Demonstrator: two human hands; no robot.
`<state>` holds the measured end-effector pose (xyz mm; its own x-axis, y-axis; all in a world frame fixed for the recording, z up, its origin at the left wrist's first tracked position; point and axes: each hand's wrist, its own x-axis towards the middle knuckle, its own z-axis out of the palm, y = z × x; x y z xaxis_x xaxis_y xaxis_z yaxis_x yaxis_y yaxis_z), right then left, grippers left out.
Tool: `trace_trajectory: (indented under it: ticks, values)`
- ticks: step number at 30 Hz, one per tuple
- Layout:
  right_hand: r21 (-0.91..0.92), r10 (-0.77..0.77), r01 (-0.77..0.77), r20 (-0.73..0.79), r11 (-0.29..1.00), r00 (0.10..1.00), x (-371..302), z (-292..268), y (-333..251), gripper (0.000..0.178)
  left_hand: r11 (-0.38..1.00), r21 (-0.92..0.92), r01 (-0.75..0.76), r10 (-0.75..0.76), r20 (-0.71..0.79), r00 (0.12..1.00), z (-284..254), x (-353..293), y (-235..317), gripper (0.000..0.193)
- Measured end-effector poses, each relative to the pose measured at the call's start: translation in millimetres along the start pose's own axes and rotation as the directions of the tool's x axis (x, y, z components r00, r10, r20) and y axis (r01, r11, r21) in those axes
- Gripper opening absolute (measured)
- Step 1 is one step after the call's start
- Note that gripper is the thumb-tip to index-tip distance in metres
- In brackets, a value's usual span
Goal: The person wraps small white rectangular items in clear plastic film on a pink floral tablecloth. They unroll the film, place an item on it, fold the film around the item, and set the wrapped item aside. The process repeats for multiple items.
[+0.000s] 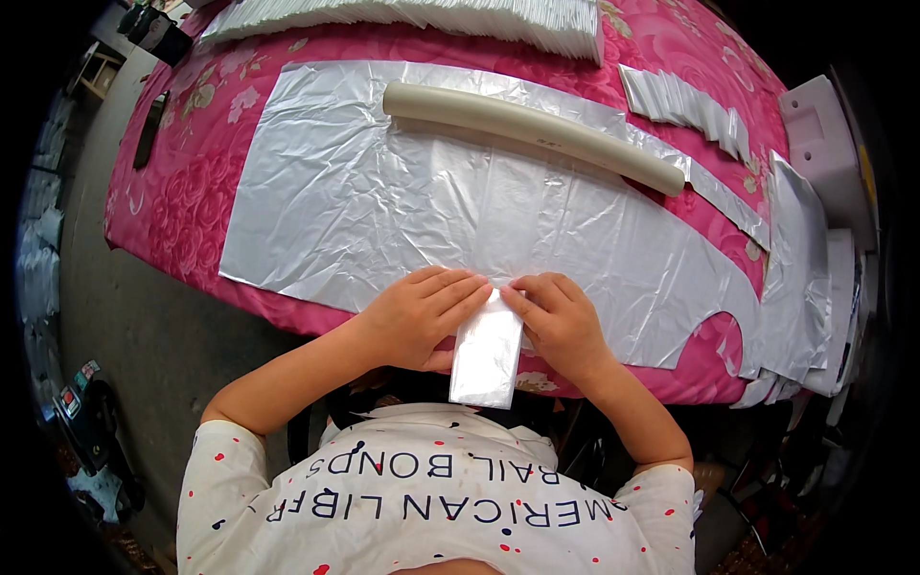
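a long beige cylindrical tube point(537, 134) is lying across a wide, creased silvery plastic sheet point(335, 192) ahead of you, on the bench covered in pink floral cloth point(192, 216). a long row of thin white packets point(412, 14) is lining the far side; a shorter white row point(685, 105) is sitting at the right. dark lettering point(431, 508) is crossing your white speckled shirt point(326, 546). a narrow, flat, shiny silvery plastic packet point(487, 355) is poking over the near edge; your left hand point(422, 311) and right hand point(558, 321) are pinching its top corners, fingers nearly closed.
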<state>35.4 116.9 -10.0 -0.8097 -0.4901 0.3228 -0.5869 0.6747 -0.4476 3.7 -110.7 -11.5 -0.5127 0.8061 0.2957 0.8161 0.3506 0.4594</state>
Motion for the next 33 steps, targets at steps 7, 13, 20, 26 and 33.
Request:
trace_trajectory:
  ticks: [7,13,20,26,33]
  values:
    - [0.273,0.391,-0.389,0.047,0.880,0.919,20,-9,6,0.014,0.875,-0.367,0.316,-0.347,-0.018,0.938,-1,13,-7,0.051]
    - [0.384,0.661,-0.793,0.440,0.473,0.608,52,-24,17,0.024,0.959,-0.095,0.265,-0.279,-0.187,0.942,-1,17,-2,0.066]
    - [0.359,0.698,-0.822,0.438,0.442,0.567,51,-22,20,0.023,0.941,0.185,0.282,-0.314,0.172,0.934,23,20,14,0.081]
    - [-0.006,0.480,-0.480,-0.044,0.877,0.876,32,-10,0,0.047,0.932,0.214,0.292,-0.327,0.154,0.932,23,19,14,0.079]
    - [-0.098,0.035,-0.022,0.129,0.995,0.991,38,-14,34,0.049,0.956,0.233,0.178,-0.184,0.001,0.983,19,23,0,0.050]
